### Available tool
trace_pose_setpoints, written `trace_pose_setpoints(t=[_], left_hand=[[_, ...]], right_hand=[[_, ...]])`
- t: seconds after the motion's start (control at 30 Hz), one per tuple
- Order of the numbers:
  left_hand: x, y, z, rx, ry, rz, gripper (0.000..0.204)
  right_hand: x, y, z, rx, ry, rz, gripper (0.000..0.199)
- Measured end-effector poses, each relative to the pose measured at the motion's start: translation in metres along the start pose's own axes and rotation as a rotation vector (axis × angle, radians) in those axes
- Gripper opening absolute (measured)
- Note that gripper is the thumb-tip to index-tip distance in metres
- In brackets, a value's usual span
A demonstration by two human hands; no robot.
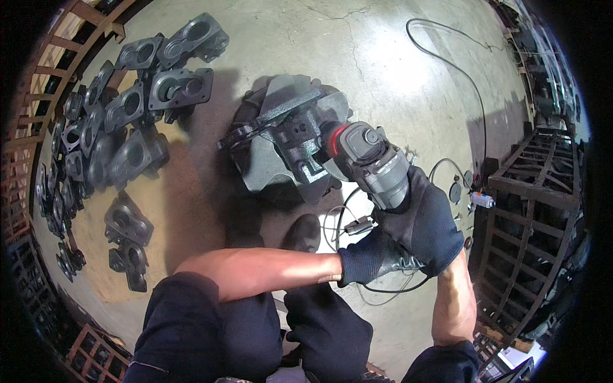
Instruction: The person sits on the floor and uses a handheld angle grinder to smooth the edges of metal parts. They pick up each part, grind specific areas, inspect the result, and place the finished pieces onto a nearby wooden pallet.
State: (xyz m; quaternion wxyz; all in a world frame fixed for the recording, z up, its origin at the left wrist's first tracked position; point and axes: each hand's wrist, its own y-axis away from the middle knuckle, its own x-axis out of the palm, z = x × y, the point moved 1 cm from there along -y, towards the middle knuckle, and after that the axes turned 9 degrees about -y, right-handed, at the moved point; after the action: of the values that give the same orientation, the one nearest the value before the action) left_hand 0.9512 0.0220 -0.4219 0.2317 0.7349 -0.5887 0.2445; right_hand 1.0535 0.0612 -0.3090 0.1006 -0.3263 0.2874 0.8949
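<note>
— On the concrete floor (383, 57), what is being worked on?

— A grey metal casting (290, 137) is propped there, and an angle grinder (370, 163) is held against its right side.

— How is the grinder gripped?

— Its body is clasped by the gloved right hand (424, 220), while the rear end is closed upon by the gloved left hand (370, 258). More castings (121, 121) are heaped at the left, well apart, and a cable (460, 76) is trailed across the floor.

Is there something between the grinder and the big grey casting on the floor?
Nothing visible. The grinder, held in both gloved hands, right hand and left hand, has its head right at the casting, with no object between.
</note>
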Motion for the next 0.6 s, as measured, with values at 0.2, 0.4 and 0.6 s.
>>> trace_pose_setpoints(t=[0.2,0.4,0.6], left_hand=[[-0.013,0.002,-0.036,-0.113,-0.498,0.147,0.05],[-0.004,0.002,-0.016,-0.141,0.037,0.083,0.051],[-0.006,0.007,-0.035,-0.279,-0.047,0.141,0.051]], right_hand=[[0.0,-0.004,0.002,-0.097,-0.025,0.03,0.048],[0.0,0.0,0.001,-0.041,0.025,-0.014,0.047],[-0.007,-0.003,0.017,-0.101,0.141,0.069,0.046]])
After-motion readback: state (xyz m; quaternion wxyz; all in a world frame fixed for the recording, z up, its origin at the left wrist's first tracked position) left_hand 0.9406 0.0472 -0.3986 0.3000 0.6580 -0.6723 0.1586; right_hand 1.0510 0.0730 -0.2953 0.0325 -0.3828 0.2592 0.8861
